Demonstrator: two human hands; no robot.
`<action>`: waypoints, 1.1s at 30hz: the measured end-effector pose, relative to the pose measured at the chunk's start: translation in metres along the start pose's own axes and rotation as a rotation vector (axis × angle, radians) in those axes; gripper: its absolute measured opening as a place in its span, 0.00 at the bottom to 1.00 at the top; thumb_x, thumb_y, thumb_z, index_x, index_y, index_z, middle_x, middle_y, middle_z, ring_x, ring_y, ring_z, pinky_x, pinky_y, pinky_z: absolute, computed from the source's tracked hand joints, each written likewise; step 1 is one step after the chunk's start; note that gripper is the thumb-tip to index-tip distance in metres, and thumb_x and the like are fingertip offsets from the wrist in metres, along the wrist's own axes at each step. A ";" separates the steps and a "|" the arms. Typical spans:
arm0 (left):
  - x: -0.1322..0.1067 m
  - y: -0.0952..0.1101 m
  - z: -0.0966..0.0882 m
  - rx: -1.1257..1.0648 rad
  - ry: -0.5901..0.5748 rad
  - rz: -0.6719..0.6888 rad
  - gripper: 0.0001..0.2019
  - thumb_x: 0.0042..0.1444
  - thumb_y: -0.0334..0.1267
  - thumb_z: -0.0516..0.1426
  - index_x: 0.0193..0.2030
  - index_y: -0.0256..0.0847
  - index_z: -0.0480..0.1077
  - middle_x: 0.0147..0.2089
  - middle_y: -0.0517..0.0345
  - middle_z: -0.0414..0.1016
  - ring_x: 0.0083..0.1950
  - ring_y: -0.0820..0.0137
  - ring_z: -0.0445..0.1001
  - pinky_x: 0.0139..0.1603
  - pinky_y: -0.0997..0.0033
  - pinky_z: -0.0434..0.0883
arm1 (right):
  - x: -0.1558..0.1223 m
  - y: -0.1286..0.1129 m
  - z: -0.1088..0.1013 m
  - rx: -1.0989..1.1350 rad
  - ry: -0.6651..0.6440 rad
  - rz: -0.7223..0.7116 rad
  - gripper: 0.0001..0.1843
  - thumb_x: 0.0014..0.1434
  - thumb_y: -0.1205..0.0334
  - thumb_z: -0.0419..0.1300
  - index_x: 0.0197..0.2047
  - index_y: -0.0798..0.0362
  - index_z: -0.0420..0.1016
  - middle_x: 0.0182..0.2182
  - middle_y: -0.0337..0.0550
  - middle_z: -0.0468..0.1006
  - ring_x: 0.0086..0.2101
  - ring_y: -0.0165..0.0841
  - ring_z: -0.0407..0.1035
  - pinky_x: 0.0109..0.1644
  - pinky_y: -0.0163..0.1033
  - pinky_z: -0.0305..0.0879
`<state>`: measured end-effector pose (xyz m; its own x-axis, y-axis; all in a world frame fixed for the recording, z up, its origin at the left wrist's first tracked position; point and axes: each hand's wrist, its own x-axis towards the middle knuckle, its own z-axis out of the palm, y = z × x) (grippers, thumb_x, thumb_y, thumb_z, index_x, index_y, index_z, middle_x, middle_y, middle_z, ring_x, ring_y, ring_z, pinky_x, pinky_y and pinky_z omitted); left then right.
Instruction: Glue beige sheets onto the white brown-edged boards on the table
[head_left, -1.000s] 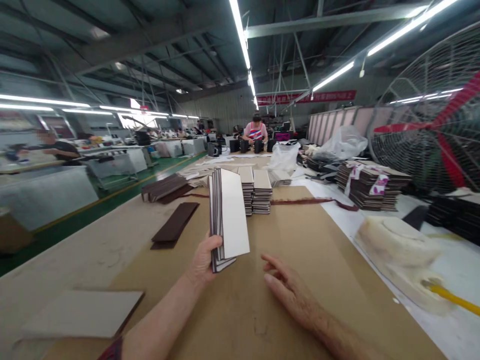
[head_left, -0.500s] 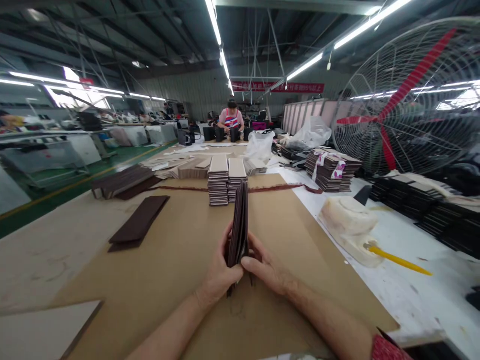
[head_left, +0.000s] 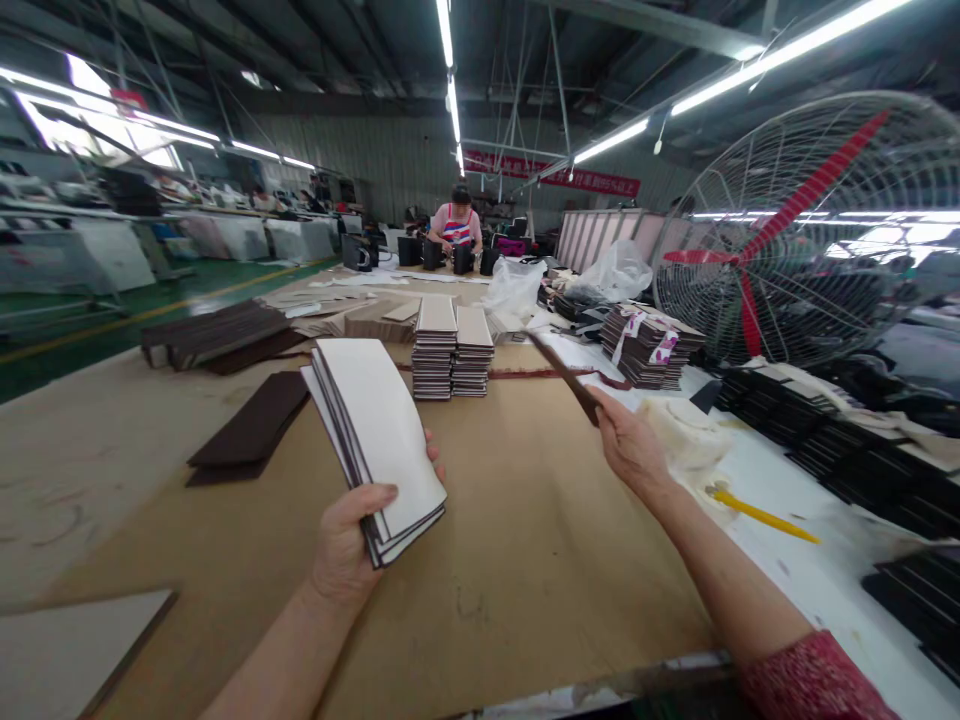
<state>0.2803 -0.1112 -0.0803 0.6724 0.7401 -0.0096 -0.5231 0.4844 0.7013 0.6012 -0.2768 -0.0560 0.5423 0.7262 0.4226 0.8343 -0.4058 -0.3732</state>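
My left hand (head_left: 346, 540) grips the near end of a small stack of long cardboard panels (head_left: 375, 435), white face up with dark edges, held tilted over the brown cardboard sheet (head_left: 517, 530) on the table. My right hand (head_left: 634, 445) is out to the right, closed on one dark brown panel (head_left: 564, 377) that points up and away. Two neat stacks of the same panels (head_left: 454, 358) stand straight ahead. A few dark brown panels (head_left: 251, 428) lie flat to the left.
A large fan with red blades (head_left: 795, 240) stands at the right. Below it are dark panel piles (head_left: 649, 345), a yellow-handled tool (head_left: 761, 515) on a whitish lump (head_left: 686, 440), and black stacks (head_left: 840, 430). A person (head_left: 456, 228) works at the far end. A white board (head_left: 67, 655) lies near left.
Half a second ago both hands held the stack upright on edge. Now my right hand has pulled one dark panel off to the right, and my left hand has tipped the stack white face up.
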 end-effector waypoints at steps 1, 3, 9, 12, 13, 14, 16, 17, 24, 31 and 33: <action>0.000 0.001 -0.001 -0.018 -0.002 -0.004 0.33 0.41 0.35 0.62 0.58 0.38 0.72 0.60 0.48 0.74 0.60 0.47 0.73 0.59 0.50 0.74 | 0.002 0.009 -0.002 -0.090 -0.103 -0.067 0.29 0.69 0.63 0.42 0.71 0.51 0.58 0.64 0.50 0.66 0.62 0.47 0.61 0.64 0.55 0.57; 0.001 0.000 -0.002 -0.048 -0.015 -0.023 0.33 0.42 0.34 0.62 0.60 0.39 0.71 0.61 0.48 0.73 0.61 0.47 0.72 0.60 0.49 0.74 | 0.003 0.024 0.003 -0.184 -0.312 -0.158 0.27 0.65 0.66 0.48 0.66 0.53 0.67 0.65 0.52 0.65 0.64 0.48 0.56 0.67 0.58 0.51; 0.003 -0.007 -0.002 -0.016 0.002 -0.067 0.32 0.43 0.32 0.62 0.60 0.37 0.71 0.63 0.46 0.72 0.65 0.46 0.67 0.63 0.50 0.71 | -0.003 0.027 0.045 -0.173 -0.548 -0.211 0.30 0.71 0.52 0.44 0.70 0.57 0.61 0.68 0.54 0.60 0.67 0.44 0.50 0.70 0.53 0.46; 0.002 -0.009 0.002 0.018 -0.032 -0.110 0.33 0.44 0.31 0.64 0.61 0.37 0.70 0.63 0.44 0.72 0.65 0.45 0.67 0.64 0.49 0.70 | 0.003 0.017 0.065 -0.154 -0.579 -0.189 0.35 0.70 0.40 0.43 0.72 0.51 0.56 0.71 0.51 0.51 0.69 0.50 0.44 0.69 0.62 0.43; 0.002 -0.009 0.002 0.034 -0.041 -0.129 0.34 0.44 0.31 0.64 0.62 0.37 0.70 0.63 0.44 0.72 0.65 0.45 0.67 0.63 0.48 0.70 | 0.006 0.015 0.070 -0.149 -0.577 -0.175 0.36 0.69 0.38 0.43 0.72 0.50 0.55 0.72 0.51 0.50 0.69 0.52 0.42 0.68 0.65 0.42; 0.001 -0.009 0.003 0.052 -0.047 -0.141 0.34 0.44 0.31 0.65 0.62 0.37 0.69 0.63 0.43 0.72 0.65 0.45 0.67 0.62 0.48 0.70 | 0.011 0.015 0.075 -0.144 -0.566 -0.161 0.37 0.69 0.38 0.43 0.72 0.50 0.55 0.72 0.51 0.49 0.69 0.53 0.41 0.68 0.67 0.41; 0.000 -0.009 0.003 0.086 -0.055 -0.139 0.35 0.44 0.31 0.65 0.63 0.38 0.68 0.62 0.43 0.72 0.65 0.45 0.67 0.61 0.48 0.72 | 0.020 0.016 0.081 -0.128 -0.534 -0.141 0.36 0.70 0.39 0.44 0.72 0.50 0.55 0.72 0.52 0.49 0.69 0.53 0.41 0.67 0.68 0.38; 0.001 -0.010 0.003 0.100 -0.055 -0.133 0.35 0.45 0.32 0.65 0.64 0.38 0.68 0.61 0.43 0.73 0.64 0.45 0.68 0.60 0.49 0.73 | 0.024 0.016 0.083 -0.116 -0.513 -0.136 0.35 0.70 0.40 0.46 0.71 0.51 0.57 0.71 0.53 0.50 0.69 0.53 0.42 0.67 0.68 0.38; 0.008 -0.028 0.000 0.169 -0.078 -0.167 0.36 0.41 0.34 0.67 0.61 0.32 0.70 0.53 0.39 0.78 0.51 0.49 0.79 0.50 0.58 0.77 | 0.020 -0.047 0.081 0.153 -0.360 -0.214 0.28 0.70 0.49 0.48 0.67 0.55 0.61 0.66 0.57 0.60 0.65 0.45 0.52 0.68 0.56 0.50; 0.006 -0.035 0.010 0.290 -0.107 -0.043 0.34 0.47 0.37 0.70 0.62 0.40 0.69 0.46 0.48 0.81 0.45 0.60 0.80 0.47 0.67 0.75 | -0.021 -0.152 0.059 0.894 -0.550 -0.103 0.42 0.58 0.45 0.63 0.69 0.54 0.55 0.57 0.55 0.68 0.51 0.43 0.69 0.55 0.50 0.69; 0.007 -0.036 0.013 0.316 -0.150 -0.010 0.33 0.50 0.38 0.69 0.63 0.42 0.68 0.49 0.48 0.81 0.48 0.60 0.79 0.50 0.66 0.74 | -0.023 -0.165 0.060 0.941 -0.559 -0.045 0.43 0.56 0.46 0.64 0.68 0.55 0.55 0.57 0.56 0.68 0.51 0.43 0.70 0.53 0.49 0.70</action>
<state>0.3104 -0.1291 -0.0965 0.7585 0.6478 0.0712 -0.3440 0.3052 0.8879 0.4456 -0.1934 -0.0533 0.1937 0.9753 0.1059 0.3133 0.0408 -0.9488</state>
